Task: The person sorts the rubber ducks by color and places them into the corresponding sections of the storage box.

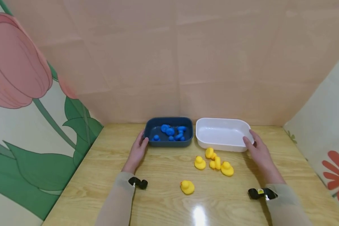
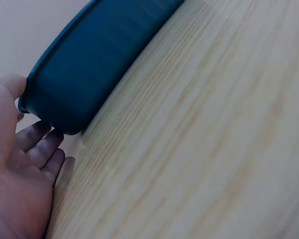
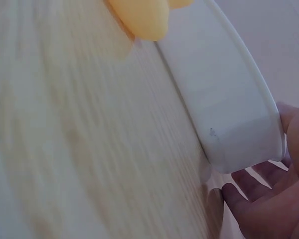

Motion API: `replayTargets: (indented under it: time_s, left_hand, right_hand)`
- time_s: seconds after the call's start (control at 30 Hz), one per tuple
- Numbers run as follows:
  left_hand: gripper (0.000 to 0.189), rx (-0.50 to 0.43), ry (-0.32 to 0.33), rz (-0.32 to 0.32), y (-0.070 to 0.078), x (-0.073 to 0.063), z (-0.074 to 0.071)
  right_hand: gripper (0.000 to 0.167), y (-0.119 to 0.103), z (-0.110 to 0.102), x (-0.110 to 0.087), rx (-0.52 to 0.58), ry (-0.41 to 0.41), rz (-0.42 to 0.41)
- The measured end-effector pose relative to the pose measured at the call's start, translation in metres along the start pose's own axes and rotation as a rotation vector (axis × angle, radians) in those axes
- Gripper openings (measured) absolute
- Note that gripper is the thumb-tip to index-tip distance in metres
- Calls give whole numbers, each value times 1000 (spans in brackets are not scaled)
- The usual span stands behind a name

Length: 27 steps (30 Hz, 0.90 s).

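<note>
My left hand (image 1: 137, 151) grips the left end of a dark blue tray (image 1: 169, 144), thumb at the near rim corner and fingers along its side. Several small blue toys (image 1: 170, 131) lie inside that tray. At the right end of a white tray (image 1: 214, 145), my right hand (image 1: 258, 150) holds the corner, its thumb on the rim. The white tray has nothing in it. In front of it sit several yellow rubber ducks, one upright duck (image 1: 200, 163) on the left, another (image 1: 227, 169) on the right and a tipped duck (image 1: 215, 163) between them.
A lone yellow duck (image 1: 187, 187) sits closer to me on the wooden table (image 1: 158, 201). Both trays stand side by side near the beige backdrop (image 1: 175, 62), a narrow gap between them. Flower-patterned panels flank the table left and right.
</note>
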<state>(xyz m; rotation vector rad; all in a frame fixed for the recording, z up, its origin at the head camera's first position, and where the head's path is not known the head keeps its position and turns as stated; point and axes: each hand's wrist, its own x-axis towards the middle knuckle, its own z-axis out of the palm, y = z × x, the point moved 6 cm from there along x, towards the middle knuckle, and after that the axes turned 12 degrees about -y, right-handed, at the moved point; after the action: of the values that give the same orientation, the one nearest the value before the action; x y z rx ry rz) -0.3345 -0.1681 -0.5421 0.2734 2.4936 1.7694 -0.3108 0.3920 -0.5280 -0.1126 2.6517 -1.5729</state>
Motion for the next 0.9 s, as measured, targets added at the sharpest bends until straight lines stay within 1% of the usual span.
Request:
replayTargets:
  time_s: [0.23,0.37,0.5,0.7,0.77,0.9]
  left_hand:
    - [64,-13,7,5,3,-3,1]
    - [65,3,15,11,6,-4,1]
    - [69,23,22,13,8,-3,0]
    - [74,61,54,-9,9,-1,1]
    - [70,60,69,-15,9,-1,2]
    - [63,48,88,-19,8,-1,2]
  right_hand:
    - [84,0,6,5,21,-42,38]
    - [84,-2,9,7,42,-46,52]
    - [83,-4,12,7,78,-46,51]
    - [85,-3,16,5,148,-63,16]
    - [88,-2,18,5,162,-74,9]
    - [91,1,19,6,154,-95,6]
